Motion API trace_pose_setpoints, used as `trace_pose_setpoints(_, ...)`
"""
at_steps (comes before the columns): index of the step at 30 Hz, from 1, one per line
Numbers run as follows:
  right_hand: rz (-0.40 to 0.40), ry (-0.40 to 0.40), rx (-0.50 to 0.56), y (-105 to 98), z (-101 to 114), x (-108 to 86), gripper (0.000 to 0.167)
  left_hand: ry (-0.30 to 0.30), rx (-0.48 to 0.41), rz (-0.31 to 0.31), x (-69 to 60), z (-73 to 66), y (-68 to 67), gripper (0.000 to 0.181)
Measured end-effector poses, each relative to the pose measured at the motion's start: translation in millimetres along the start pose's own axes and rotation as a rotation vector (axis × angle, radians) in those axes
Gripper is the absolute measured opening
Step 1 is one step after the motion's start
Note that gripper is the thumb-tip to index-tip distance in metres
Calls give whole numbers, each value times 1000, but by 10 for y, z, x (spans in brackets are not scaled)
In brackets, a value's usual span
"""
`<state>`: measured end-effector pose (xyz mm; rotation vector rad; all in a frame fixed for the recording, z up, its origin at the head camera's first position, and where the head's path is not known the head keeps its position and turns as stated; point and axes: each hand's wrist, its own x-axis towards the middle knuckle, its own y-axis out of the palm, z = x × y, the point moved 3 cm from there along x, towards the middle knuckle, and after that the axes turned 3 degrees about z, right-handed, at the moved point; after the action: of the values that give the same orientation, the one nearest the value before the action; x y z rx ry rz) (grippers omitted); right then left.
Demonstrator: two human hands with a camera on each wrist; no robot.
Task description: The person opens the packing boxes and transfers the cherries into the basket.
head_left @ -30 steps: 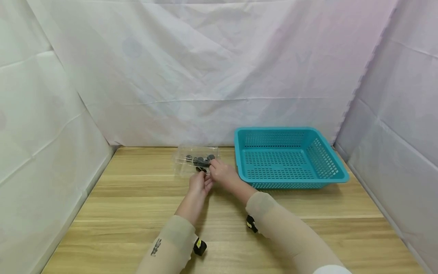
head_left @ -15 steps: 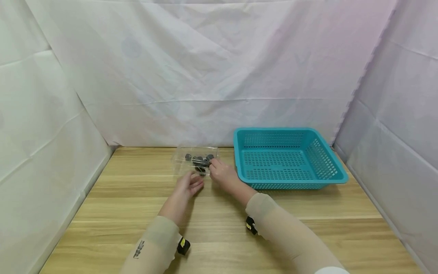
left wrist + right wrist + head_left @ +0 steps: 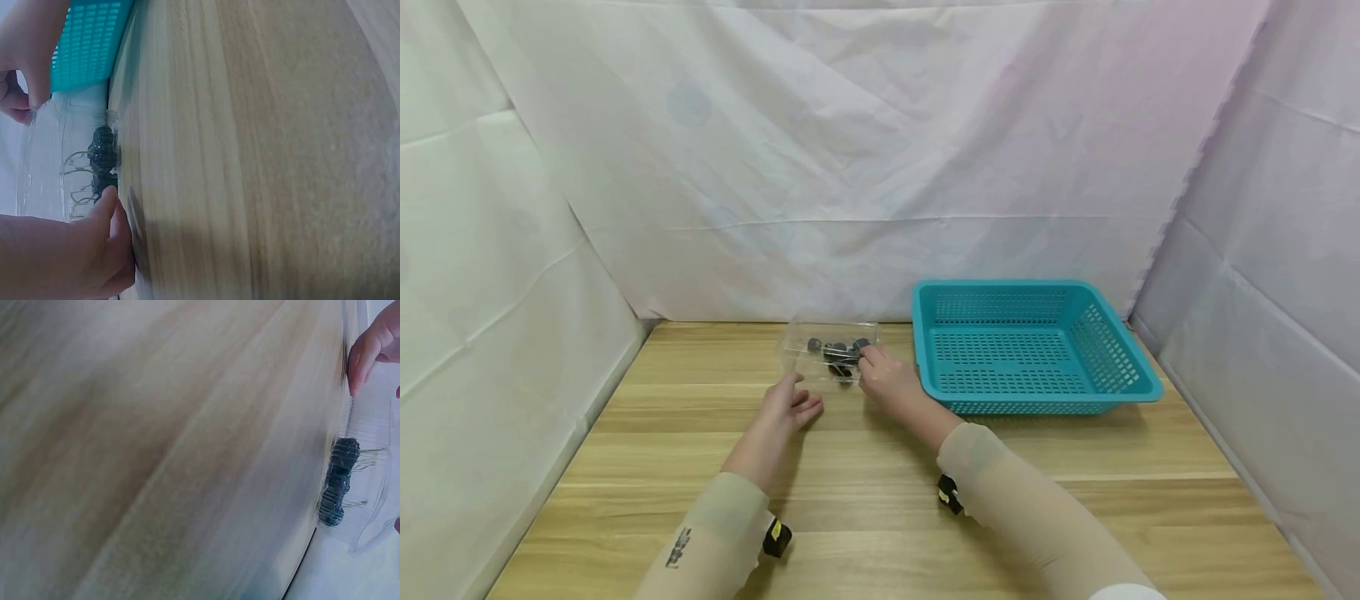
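Observation:
A clear plastic clamshell box [image 3: 831, 333] lies near the table's back edge. Inside it are several dark, lumpy pieces [image 3: 103, 150]; thin pale strands rise beside them in both wrist views. My right hand [image 3: 891, 385] pinches the box's upper edge at its near right corner, as the left wrist view shows. At the near left corner is my left hand [image 3: 784, 410], its fingers loosely bent and its thumb by the box's edge. In the right wrist view, a left fingertip [image 3: 354, 387] meets the end of the box. The exact contact is hard to tell.
A turquoise plastic basket [image 3: 928, 354] with holed walls stands right of the box, close to my right forearm. The wooden table [image 3: 880, 500] ends at white cloth hangings [image 3: 880, 167] at the back and sides.
My left hand has slid left along the box's front side, from beside the right hand to the near left corner. The right hand and the box have hardly moved.

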<state>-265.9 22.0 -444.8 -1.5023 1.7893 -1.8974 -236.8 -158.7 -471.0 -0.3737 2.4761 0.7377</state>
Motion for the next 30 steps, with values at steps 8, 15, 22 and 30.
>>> trace_pose_setpoints(8,63,45,9,-36,20,46,13,56,96,-138,-64,-143,-101,55)
trace_pose_setpoints(15,104,77,2,-70,39,92,10,133,156,-183,-51,-263,-179,48)
trace_pose_setpoints(22,88,87,10,-185,66,119,10,171,216,-88,-6,-348,-122,50)
trace_pose_setpoints(30,37,112,22,-266,34,165,10,254,243,-3,169,-466,-38,53)
